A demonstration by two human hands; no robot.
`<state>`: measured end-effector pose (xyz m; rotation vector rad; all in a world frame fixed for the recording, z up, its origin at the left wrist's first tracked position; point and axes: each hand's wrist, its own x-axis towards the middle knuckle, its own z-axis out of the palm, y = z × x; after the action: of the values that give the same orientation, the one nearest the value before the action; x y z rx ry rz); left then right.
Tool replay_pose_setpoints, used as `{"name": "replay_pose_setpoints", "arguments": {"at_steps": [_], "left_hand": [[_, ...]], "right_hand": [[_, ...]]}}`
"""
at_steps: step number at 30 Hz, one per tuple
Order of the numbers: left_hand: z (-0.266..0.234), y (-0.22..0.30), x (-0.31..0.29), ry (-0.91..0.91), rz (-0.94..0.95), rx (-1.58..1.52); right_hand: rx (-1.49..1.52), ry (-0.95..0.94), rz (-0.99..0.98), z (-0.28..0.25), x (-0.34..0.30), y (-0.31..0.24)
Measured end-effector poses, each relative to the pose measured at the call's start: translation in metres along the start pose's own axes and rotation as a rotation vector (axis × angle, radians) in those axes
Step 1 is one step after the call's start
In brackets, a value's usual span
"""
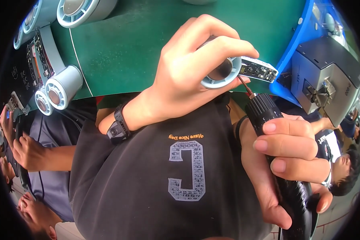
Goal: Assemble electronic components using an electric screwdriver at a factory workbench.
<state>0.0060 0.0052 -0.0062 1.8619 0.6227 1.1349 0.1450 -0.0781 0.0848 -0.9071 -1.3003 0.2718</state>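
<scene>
My left hand (176, 66) is wrapped round a light-blue cylindrical housing (214, 84), its spoked ring and dark round centre facing me. From the housing's right side sticks out a narrow circuit board (260, 72) in a pale casing, with small parts on it. A black electric screwdriver (262, 108) with a ridged collar is gripped in my right hand (292, 148). Its thin bit points up and left, and the tip meets the housing beside the inner end of the board. Whether a screw sits under the tip is too small to tell.
Similar light-blue housings (64, 90) stand on the green work mat (120, 52) at the left. At the right are a blue tray edge (296, 40) and a grey box-shaped machine (328, 76). A co-worker's hand (30, 152) is at the left; another person sits at the right.
</scene>
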Motion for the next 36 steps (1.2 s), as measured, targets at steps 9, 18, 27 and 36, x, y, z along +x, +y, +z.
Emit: {"name": "replay_pose_setpoints", "arguments": {"at_steps": [9,18,27,36], "left_hand": [[0.0,0.0,0.0,0.008,-0.013,0.005],[0.002,0.0,0.0,0.018,-0.015,-0.007],[0.004,0.004,-0.004,0.025,-0.076,-0.022],[0.003,0.016,0.002,0.019,-0.142,-0.028]], "right_hand": [[-0.021,0.004,-0.021,0.003,-0.001,-0.002],[0.046,0.09,0.014,0.021,-0.003,0.001],[0.037,-0.099,-0.024,0.015,-0.01,0.006],[0.096,-0.04,-0.133,0.016,-0.007,0.018]]}}
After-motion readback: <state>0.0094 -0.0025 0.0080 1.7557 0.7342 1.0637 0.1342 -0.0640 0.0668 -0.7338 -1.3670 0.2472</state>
